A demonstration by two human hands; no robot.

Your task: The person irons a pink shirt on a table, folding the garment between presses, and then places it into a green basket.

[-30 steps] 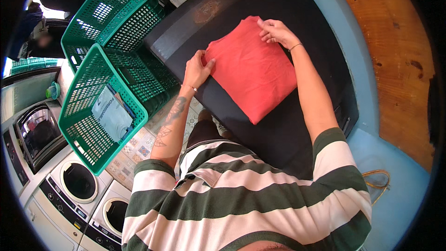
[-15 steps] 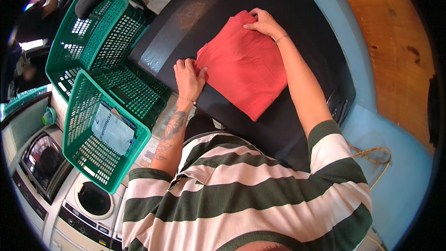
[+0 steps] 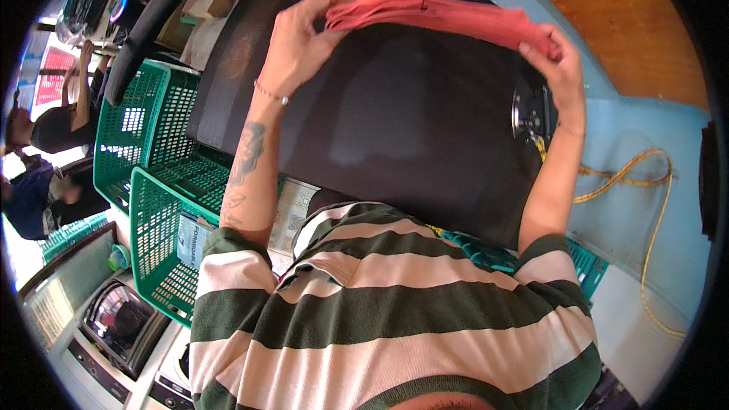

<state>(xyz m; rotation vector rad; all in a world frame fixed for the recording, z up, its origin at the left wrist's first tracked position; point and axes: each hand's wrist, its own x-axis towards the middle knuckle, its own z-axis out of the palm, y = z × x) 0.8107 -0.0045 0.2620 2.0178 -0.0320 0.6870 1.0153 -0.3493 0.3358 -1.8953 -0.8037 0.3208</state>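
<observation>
Garment [image 3: 456, 17], red, folded in layers: I have it at the upper middle of the frame, seen nearly edge-on, stretched between both hands above the far part of a black desk [image 3: 395, 129]. Exact garment type, can't tell from my end. Left hand [image 3: 310, 34]: clamped on the garment's left end, thumb on the near side, fingers partly hidden by cloth. Right hand [image 3: 554, 68]: clamped on the right end, thumb and fingertips pinching the corner. Hands well apart, arms reaching up from the lower edge. I see a thin bracelet [image 3: 271, 93] on the left wrist and a tattoo [image 3: 247, 153] on that forearm.

Green-and-white striped polo shirt [image 3: 395, 288] fills lower center. Left of frame I get an open green plastic basket [image 3: 152, 220] with a blue-and-white package [image 3: 194, 239] inside; a second green basket [image 3: 125, 153] sits just above it. Lower left: machine with dark glass door [image 3: 120, 323]. Upper left: two people in dark clothing, a black padded bar [image 3: 156, 23] slanting past. Right side: yellow cord [image 3: 619, 181] looped over a light-blue surface [image 3: 645, 121], brown wooden panel [image 3: 623, 23] at upper right. Dark item with shiny curved rim [image 3: 519, 110] beside the right wrist; too hidden to identify.
</observation>
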